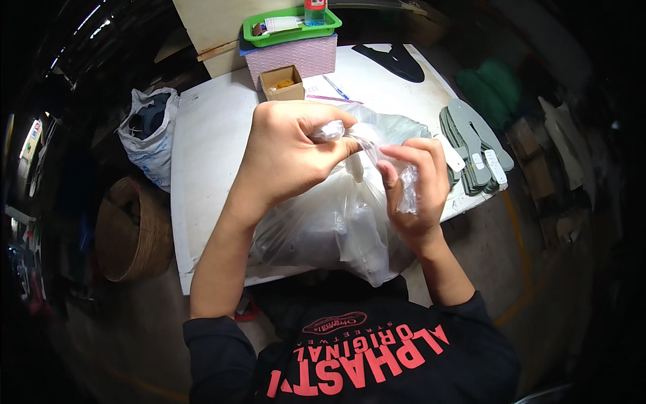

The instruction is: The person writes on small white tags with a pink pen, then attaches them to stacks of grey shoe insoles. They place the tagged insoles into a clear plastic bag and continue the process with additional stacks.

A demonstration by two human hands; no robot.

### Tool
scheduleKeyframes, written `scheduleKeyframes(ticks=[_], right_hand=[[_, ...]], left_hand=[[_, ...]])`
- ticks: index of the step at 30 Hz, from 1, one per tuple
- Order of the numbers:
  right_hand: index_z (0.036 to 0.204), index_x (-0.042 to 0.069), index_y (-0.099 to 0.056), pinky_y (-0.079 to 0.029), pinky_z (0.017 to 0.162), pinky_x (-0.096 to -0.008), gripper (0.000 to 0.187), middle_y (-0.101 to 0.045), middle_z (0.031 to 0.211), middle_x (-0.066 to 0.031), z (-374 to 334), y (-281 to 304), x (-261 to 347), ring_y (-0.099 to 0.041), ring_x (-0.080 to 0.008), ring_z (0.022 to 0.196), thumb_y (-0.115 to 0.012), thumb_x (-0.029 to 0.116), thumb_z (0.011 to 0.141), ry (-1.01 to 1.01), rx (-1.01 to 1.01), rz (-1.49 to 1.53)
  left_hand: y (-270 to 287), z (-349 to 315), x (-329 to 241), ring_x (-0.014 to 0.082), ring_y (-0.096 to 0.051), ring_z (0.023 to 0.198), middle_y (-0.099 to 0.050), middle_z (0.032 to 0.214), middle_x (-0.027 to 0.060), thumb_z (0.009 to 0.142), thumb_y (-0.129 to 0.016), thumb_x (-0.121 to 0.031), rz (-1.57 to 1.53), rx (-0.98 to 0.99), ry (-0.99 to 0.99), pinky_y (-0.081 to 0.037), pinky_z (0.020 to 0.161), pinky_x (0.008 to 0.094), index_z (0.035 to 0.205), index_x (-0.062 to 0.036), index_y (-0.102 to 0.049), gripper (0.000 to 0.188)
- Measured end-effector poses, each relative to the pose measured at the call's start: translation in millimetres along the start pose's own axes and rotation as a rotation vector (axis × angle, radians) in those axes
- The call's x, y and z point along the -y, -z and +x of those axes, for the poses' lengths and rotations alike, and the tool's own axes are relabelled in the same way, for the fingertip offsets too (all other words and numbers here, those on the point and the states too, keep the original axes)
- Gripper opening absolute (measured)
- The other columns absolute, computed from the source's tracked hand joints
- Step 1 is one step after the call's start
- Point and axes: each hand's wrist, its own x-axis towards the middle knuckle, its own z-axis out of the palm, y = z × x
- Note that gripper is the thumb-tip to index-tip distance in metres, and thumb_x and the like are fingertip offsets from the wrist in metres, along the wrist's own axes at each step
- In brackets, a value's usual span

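A filled, translucent white plastic bag [323, 225] rests at the near edge of the white table, its top gathered and twisted. My left hand [289, 148] is closed on the gathered neck, thumb and forefinger pinching it, with a crumpled end poking out of the fist. Just to the right, my right hand [420, 185] curls its fingers round another crumpled end of the bag's top. Pale contents show dimly through the plastic; I cannot make out what they are. Part of the bag's far side is hidden behind my hands.
On the white table [208, 148] stand a small cardboard box [282, 82], a pink box [293, 59] under a green tray [289, 30], and a blue pen [336, 87]. Grey-green flat cutouts [474, 145] lie stacked at right. A white sack [149, 145] and wicker basket [134, 232] stand left.
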Motion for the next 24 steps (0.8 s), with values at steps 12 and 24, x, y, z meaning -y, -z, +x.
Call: scheduleKeyframes(ticks=[12,24], right_hand=[[0.14,0.001,-0.056,-0.051,0.084,-0.0258,0.029,-0.063,0.098,-0.0038,-1.5,-8.9,6.1,-0.061,-0.0093,0.09,-0.06,0.003,0.111,-0.614,0.23,0.771],[0.115,0.008,-0.077,-0.044,0.084,-0.0445,0.027,-0.072,0.091,-0.01,19.5,-13.1,-8.8,-0.061,-0.0268,0.087,-0.08,0.025,0.094,-0.27,0.448,0.233]], left_hand=[[12.1,8.0,-31.4,0.0082,-0.05,0.065,-0.054,0.075,-0.0025,0.085,-0.075,-0.003,-0.5,0.129,0.214,-0.044,0.065,0.023,0.154,-0.002,-0.05,0.074],[-1.2,17.9,-13.5,0.0245,-0.045,0.13,-0.042,0.133,0.0127,0.064,-0.066,-0.011,-0.75,0.452,-0.09,-0.035,0.116,0.0415,0.147,-0.004,-0.031,0.091]])
